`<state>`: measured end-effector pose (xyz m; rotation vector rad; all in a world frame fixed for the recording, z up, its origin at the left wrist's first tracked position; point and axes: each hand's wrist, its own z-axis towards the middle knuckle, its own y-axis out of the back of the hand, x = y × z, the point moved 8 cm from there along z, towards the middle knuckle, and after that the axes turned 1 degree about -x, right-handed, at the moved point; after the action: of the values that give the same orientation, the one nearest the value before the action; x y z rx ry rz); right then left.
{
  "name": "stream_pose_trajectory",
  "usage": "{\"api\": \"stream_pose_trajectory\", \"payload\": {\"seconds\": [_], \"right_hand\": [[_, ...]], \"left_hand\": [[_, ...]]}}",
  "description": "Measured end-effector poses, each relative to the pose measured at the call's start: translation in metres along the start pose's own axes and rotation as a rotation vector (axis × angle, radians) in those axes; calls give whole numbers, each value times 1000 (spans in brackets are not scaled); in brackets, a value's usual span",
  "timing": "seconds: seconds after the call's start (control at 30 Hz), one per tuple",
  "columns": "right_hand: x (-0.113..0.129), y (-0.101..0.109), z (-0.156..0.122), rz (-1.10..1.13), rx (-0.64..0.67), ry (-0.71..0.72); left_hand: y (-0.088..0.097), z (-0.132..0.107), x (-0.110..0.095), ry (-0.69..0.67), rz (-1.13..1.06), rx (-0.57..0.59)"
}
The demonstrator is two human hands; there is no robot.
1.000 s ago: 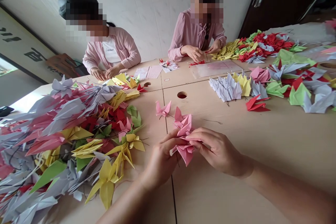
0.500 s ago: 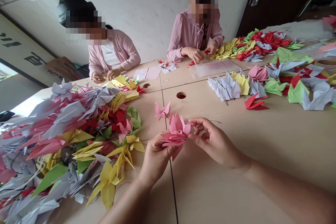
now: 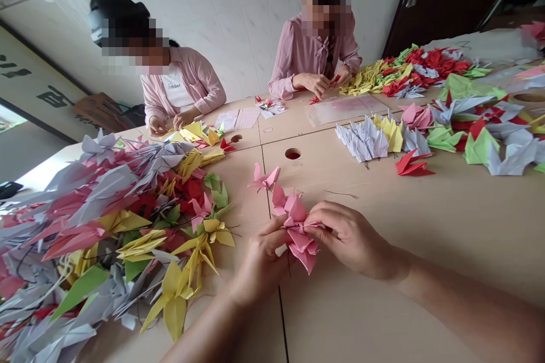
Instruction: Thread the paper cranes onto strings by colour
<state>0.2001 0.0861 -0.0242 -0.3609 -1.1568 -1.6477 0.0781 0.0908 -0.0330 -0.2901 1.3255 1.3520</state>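
Observation:
Pink folded paper cranes [image 3: 300, 240], bunched together, are held between my two hands above the table. My left hand [image 3: 260, 258] is closed on them from the left, thumb and fingers around the paper. From the right, my right hand [image 3: 355, 238] pinches a pink paper tip between thumb and forefinger. A dark thread dangles below the bunch near my left fingers. Just beyond lies another pink paper crane [image 3: 263, 177] on the table. A thin dark thread [image 3: 340, 193] lies past my right hand.
A large heap of mixed paper cranes [image 3: 128, 204] covers the left side. White cranes [image 3: 361, 139] stand in a row at right, near a red crane [image 3: 413, 163]. Two people in pink tops handle paper across the table [image 3: 426, 249]. A round hole [image 3: 293, 153] pierces the tabletop.
My hands have turned the pink bunch, so it now tilts down to the right. My right fingers have closed in and now pinch its paper.

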Motion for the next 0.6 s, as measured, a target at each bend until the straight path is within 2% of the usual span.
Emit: {"api": "stream_pose_trajectory", "payload": {"seconds": [0.1, 0.23, 0.3, 0.4, 0.6], "right_hand": [[0, -1, 0, 36, 11, -11], [-4, -4, 1, 133, 31, -112], [-7, -6, 0, 157, 50, -169], [-13, -9, -2, 173, 80, -236], [-15, -12, -3, 177, 104, -243]], "left_hand": [[4, 0, 4, 51, 3, -36], [13, -1, 7, 101, 17, -111], [13, -1, 7, 109, 10, -111], [10, -1, 5, 65, -6, -72], [3, -2, 0, -59, 37, -27]]}}
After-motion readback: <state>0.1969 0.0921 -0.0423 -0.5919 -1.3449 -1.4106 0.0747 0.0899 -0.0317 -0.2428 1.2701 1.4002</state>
